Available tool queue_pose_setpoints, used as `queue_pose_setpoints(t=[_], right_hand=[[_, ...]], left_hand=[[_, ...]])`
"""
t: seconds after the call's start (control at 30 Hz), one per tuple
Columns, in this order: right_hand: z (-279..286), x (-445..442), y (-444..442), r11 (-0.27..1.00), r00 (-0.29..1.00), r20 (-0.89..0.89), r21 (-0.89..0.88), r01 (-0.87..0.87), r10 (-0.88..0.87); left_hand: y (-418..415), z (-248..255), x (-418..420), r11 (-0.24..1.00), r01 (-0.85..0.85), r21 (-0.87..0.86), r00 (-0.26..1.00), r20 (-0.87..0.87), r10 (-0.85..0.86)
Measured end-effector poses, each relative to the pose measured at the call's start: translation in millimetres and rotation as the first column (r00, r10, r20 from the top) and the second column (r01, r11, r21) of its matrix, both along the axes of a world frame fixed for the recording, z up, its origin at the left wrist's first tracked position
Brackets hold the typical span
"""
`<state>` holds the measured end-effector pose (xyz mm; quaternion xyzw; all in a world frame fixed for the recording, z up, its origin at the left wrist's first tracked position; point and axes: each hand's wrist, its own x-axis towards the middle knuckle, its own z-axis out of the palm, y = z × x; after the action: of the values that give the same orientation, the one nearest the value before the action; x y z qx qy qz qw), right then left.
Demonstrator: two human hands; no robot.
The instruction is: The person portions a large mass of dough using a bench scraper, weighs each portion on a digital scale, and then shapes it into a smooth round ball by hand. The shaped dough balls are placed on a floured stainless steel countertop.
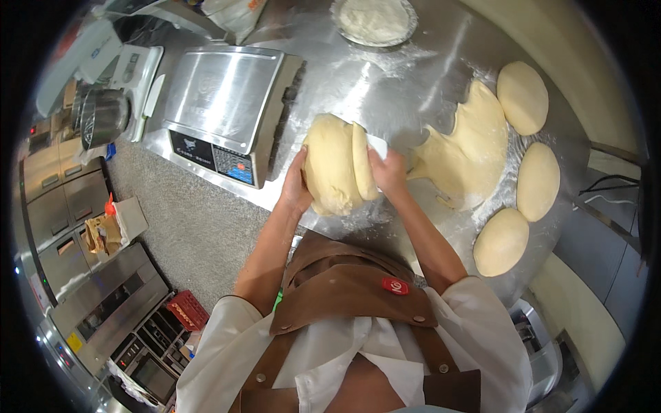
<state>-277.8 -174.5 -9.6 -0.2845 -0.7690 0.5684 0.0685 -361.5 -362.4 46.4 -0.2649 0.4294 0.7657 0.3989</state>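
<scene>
A large lump of pale dough (333, 165) is between my hands above the steel worktop, with a separate-looking strip of dough (364, 162) along its right side. My left hand (297, 180) cups the lump's left side. In my right hand (387, 168) is a white plastic dough scraper (377, 146), and the fingers also press on the strip; its far fingers are hidden. To the right a big irregular sheet of dough (472, 149) lies spread on the floured steel. Beyond it are an upper dough ball (522, 98), a middle one (538, 181) and a lower one (501, 242).
A digital scale with a steel platform (222, 95) stands left of the dough. At the far edge sits a bowl of flour (374, 20). Flour dusts the steel worktop (434, 77). A knife (154, 96) and a metal bowl (105, 117) are at the far left.
</scene>
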Motion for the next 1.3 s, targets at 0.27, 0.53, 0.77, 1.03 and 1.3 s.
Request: queue_pose_setpoints(t=[0.27, 0.53, 0.77, 1.03, 1.3], right_hand=[[159, -61, -9, 0.997, 0.969, -0.247, 0.063, 0.031, -0.015], [243, -177, -78, 0.997, 0.825, -0.565, 0.057, 0.061, -0.019], [198, -238, -111, 0.954, 0.896, -0.428, 0.299, 0.015, 0.121], [186, -240, -114, 0.607, 0.941, -0.261, 0.79, 0.08, 0.217], [211, -201, -75, 0.708, 0.871, -0.467, 0.564, 0.426, -0.152]], left_hand=[[-11, 116, -31, 0.981, -0.081, 0.177, 0.945, -0.301, 0.132], [-83, 219, -142, 0.965, -0.097, 0.243, 0.812, -0.541, 0.218], [-127, 163, -214, 0.997, -0.07, 0.035, 0.76, -0.645, 0.076], [-173, 190, -248, 0.076, -0.861, -0.503, 0.029, -0.199, -0.98], [-206, 226, -223, 0.392, -0.636, -0.665, 0.149, -0.603, -0.784]])
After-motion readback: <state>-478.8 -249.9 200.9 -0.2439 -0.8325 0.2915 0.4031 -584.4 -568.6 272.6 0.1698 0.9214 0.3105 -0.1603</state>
